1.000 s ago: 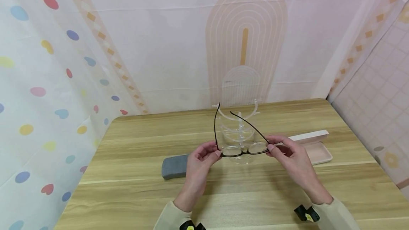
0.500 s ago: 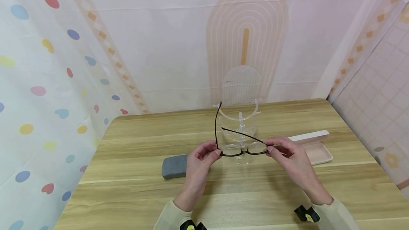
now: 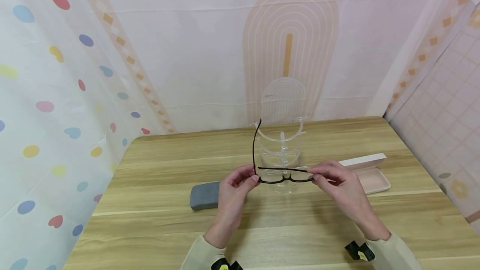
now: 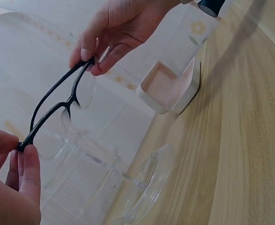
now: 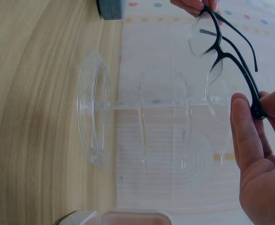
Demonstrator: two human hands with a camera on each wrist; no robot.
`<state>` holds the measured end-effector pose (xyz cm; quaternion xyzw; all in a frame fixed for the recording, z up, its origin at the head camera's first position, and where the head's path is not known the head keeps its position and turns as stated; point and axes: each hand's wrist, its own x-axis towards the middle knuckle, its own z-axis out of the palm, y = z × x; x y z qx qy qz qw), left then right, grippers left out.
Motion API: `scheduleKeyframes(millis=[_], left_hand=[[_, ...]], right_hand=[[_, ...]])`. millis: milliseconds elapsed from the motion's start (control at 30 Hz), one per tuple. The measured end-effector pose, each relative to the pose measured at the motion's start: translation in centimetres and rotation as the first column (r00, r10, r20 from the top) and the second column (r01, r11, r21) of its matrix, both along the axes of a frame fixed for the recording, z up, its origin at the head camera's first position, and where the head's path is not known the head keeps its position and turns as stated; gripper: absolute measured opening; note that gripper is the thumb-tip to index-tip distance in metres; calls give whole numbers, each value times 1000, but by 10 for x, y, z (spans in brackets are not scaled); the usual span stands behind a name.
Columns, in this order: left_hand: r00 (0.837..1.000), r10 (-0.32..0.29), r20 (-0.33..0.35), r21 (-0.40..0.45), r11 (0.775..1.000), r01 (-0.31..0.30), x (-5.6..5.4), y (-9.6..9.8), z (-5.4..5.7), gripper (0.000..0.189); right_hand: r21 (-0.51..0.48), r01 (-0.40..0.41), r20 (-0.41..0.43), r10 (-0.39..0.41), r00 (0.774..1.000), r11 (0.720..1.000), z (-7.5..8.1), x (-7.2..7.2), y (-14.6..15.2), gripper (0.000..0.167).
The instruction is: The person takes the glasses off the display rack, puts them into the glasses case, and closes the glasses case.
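Observation:
A pair of black-framed eyeglasses [image 3: 286, 179] is held up between both hands, in front of a clear display stand [image 3: 283, 153]. My left hand [image 3: 234, 195] pinches the left end of the frame by the hinge, thumb on the near side. At the opposite hinge my right hand [image 3: 343, 188] pinches the frame. The right temple lies folded across behind the lenses, while the left temple sticks out away from me. In the right wrist view the eyeglasses [image 5: 219, 49] show clear lenses with black upper rims.
A grey glasses case [image 3: 204, 196] lies on the wooden table [image 3: 157, 228], partly behind the left hand. To the right, an open pink-and-white case [image 3: 375, 179] sits beyond the right hand. A patterned curtain [image 3: 195, 53] hangs behind the table.
The right temple has swung inward from pointing away to lying folded across behind the lenses. Both hands stay at the frame's ends, nearly still; the left temple remains extended.

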<state>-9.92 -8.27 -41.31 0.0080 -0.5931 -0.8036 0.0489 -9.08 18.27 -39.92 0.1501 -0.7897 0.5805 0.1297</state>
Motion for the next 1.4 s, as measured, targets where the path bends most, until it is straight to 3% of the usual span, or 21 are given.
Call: scheduleKeyframes(millis=[867, 1400], left_hand=[[999, 36, -40, -10, 999, -37, 2, -2, 1, 30], [991, 34, -128, -115, 992, -48, 5, -4, 0, 27]], right_hand=[[23, -15, 4, 14, 1000, 1000, 1, 1, -4, 25], [5, -40, -48, 40, 998, 999, 0, 0, -5, 27]])
